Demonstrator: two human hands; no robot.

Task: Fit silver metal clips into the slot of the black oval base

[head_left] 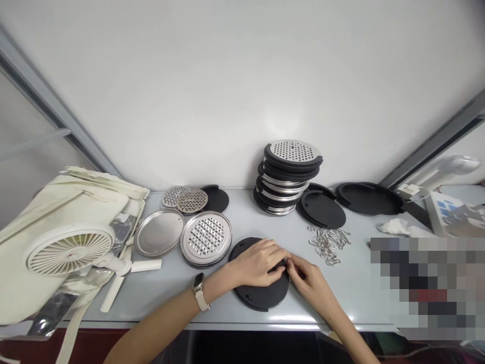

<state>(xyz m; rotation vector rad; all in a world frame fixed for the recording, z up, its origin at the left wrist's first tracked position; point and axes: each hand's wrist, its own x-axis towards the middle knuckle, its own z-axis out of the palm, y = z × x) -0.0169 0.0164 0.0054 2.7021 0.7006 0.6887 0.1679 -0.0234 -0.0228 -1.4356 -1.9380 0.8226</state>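
A round black plastic disc [263,297] lies near the table's front edge. My left hand [259,263] lies across its top, with the fingers curled at its right rim. At that same rim my right hand [308,277] pinches with thumb and finger; whatever sits between them is too small to make out. Left of the disc is a pile of round metal grater plates [209,237], the top one with raised teeth. A heap of small bent wire clips [329,243] lies beyond my right hand.
A tall stack of black rings and grater plates [291,174] stands against the wall. Plain metal discs [159,232] and perforated discs [192,201] are at left. More black discs [325,208] lie right of the stack. A small white fan [71,250] stands far left.
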